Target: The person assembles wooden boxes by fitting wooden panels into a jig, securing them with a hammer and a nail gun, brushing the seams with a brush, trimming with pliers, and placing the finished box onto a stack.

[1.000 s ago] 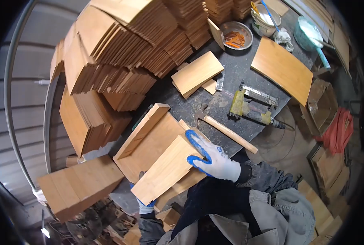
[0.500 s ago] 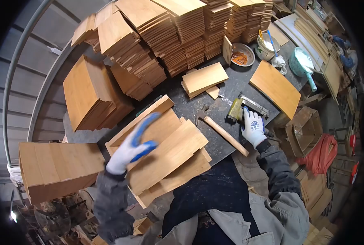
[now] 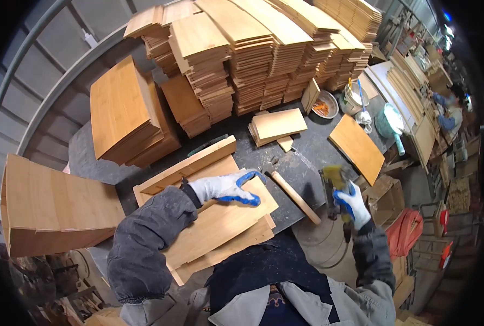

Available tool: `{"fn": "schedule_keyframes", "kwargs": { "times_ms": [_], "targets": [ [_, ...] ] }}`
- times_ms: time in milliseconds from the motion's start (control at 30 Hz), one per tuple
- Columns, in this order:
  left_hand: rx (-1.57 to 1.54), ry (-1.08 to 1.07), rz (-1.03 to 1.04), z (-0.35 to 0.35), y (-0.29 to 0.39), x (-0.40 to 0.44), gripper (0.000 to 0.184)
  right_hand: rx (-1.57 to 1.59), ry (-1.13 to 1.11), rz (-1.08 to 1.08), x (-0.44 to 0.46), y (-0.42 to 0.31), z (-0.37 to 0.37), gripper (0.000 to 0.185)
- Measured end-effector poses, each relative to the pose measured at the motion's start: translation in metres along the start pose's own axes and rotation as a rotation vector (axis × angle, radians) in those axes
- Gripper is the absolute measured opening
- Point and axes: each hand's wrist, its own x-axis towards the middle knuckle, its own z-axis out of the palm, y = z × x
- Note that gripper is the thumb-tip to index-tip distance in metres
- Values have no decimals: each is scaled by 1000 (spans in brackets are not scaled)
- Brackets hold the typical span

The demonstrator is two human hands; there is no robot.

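standing at the left, the box (image 3: 62,206) seems to jut past the edge of the table (image 3: 320,133), so a knock from the left sleeve (image 3: 152,239) could tip it off. next, a stack (image 3: 122,108) leans a little unevenly; a jolt to the table might make it slide. the rail (image 3: 187,163) stands along the far side of the work, and a sideways push could put it out of line

in front of it lies the top board (image 3: 214,223), askew over a lower board (image 3: 231,249). the left hand (image 3: 225,188), thumb and fingers spread apart, is at the board's far right end; i cannot tell how hard it presses, if at all. a light touch could let the two boards slip over each other, as their edges do not match

the hammer (image 3: 296,198) lies right of the boards, its handle end out past the table edge, where a sleeve could catch it. further right, the right hand (image 3: 353,204) is wrapped round the nailer (image 3: 337,179), clear of the boards. the nailer is blurred, so where its nose points is unclear; a careless squeeze might fire it near the left fingers. below, the hose (image 3: 331,263) hangs in a loop and could snag and drag the aim off
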Motion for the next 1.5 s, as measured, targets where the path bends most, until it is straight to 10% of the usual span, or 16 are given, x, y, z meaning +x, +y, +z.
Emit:
{"fn": "schedule_keyframes", "kwargs": {
  "times_ms": [567,1500],
  "targets": [
    [57,23,-10,4,-29,-3,97,-133,-249,253,-55,-219,166,44],
    [227,97,187,8,-8,-16,101,-43,-238,296,-46,-214,158,54]
  ]
}}
